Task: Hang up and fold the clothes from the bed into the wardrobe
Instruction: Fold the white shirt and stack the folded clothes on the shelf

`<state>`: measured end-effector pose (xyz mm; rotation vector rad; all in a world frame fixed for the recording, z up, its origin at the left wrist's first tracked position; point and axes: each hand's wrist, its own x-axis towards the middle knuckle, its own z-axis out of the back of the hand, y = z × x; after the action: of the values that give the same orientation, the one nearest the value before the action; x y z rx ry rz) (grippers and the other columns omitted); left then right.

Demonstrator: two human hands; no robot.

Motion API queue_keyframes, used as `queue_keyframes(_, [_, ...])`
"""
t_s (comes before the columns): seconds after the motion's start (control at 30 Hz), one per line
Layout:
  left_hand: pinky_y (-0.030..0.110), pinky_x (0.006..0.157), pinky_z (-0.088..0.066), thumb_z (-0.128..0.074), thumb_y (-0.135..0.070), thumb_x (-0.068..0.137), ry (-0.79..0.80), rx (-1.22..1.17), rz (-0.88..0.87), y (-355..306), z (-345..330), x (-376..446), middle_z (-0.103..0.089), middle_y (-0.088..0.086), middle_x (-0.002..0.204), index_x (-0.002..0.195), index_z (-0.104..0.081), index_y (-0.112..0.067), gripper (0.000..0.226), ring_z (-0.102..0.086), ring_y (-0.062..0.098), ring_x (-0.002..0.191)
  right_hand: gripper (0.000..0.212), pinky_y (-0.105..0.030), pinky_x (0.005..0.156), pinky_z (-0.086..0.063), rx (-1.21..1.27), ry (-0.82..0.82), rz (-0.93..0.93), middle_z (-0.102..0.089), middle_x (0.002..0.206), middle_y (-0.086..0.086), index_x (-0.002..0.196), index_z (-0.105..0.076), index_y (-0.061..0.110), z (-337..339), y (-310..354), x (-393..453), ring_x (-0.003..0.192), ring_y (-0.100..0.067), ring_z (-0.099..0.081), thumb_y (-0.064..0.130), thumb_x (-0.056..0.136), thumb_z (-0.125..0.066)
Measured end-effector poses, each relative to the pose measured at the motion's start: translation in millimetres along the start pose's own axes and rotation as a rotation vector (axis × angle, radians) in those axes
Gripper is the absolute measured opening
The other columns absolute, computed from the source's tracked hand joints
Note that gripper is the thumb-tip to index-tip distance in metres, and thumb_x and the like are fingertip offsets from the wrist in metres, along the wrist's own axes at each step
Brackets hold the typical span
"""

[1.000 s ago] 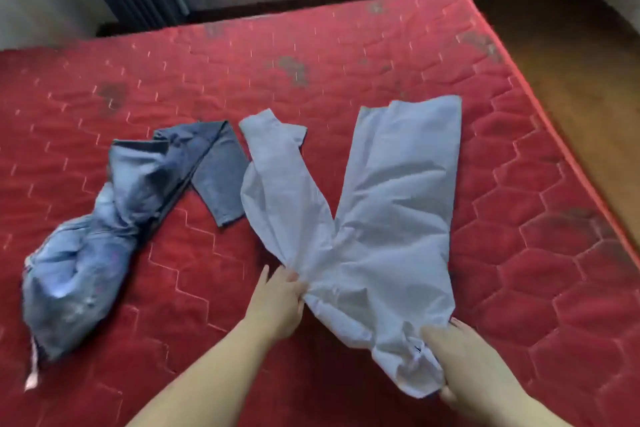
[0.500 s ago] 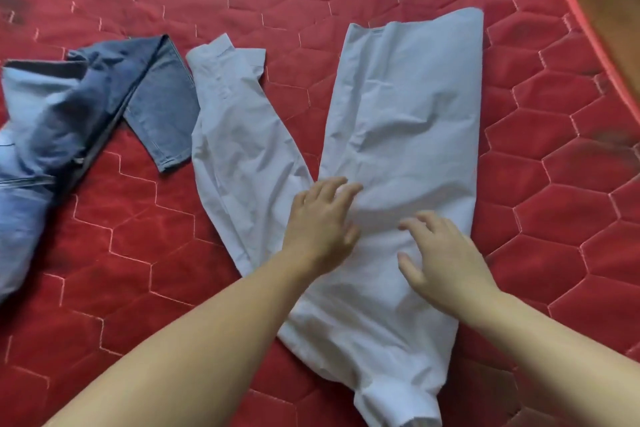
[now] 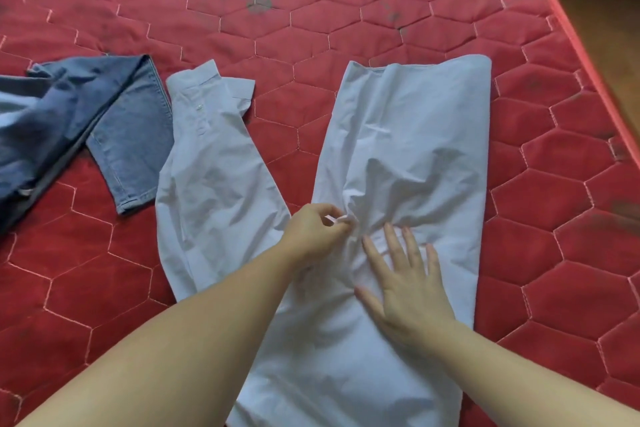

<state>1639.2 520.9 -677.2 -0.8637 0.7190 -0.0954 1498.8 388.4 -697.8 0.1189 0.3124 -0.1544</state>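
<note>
At frame centre, our left hand (image 3: pixel 313 230) pinches a fold of the white shirt (image 3: pixel 412 156); our right hand (image 3: pixel 410 291) presses it flat, fingers straight.

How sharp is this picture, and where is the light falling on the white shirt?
Head view: the white shirt is fairly sharp with soft, even light and faint crease shadows; the jeans blur toward the left edge; mattress seams bow from wide-angle distortion; no glare.

I'm in a bedroom at home: a bare red quilted mattress (image 3: pixel 381 21), wooden floor (image 3: pixel 609 10) beside it.
</note>
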Motion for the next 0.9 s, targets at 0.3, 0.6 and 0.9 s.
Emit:
queue_keyframes(0.3, [0.02, 0.041, -0.038, -0.07, -0.052, 0.081, 0.232, -0.249, 0.248, -19, 22, 28, -0.052, 0.003, 0.058, 0.081, -0.067, -0.009, 0.044, -0.049, 0.018, 0.04, 0.037, -0.04, 0.08, -0.04, 0.309, -0.213, -0.162, -0.061, 0.097, 0.001, 0.098, -0.054, 0.024, 62, -4, 103, 0.094, -0.026, -0.06, 0.055, 0.09, -0.038])
queue_keyframes(0.6, [0.038, 0.09, -0.049, -0.052, -0.028, 0.093, -0.301, 0.289, -0.298, -25, 27, 85, -0.066, -0.01, 0.108, 0.116, -0.064, -0.038, 0.027, -0.06, 0.017, 0.104, 0.034, -0.036, 0.078, -0.044, 0.387, -0.168, -0.419, -0.063, 0.108, -0.008, 0.102, -0.054, 0.016, 90, -14, 203, 0.099, -0.034, -0.059, 0.046, 0.087, -0.053])
queue_keyframes(0.9, [0.049, 0.119, 0.009, -0.017, -0.063, 0.095, -0.223, 0.845, -0.405, -1, 38, 124, 0.004, -0.016, 0.163, 0.153, 0.003, -0.043, 0.064, 0.011, 0.012, 0.15, 0.02, -0.031, 0.07, -0.036, 0.197, -0.076, -0.435, -0.053, 0.094, -0.005, 0.091, -0.055, 0.016, 112, -34, 260, 0.085, -0.031, -0.051, 0.033, 0.092, -0.047])
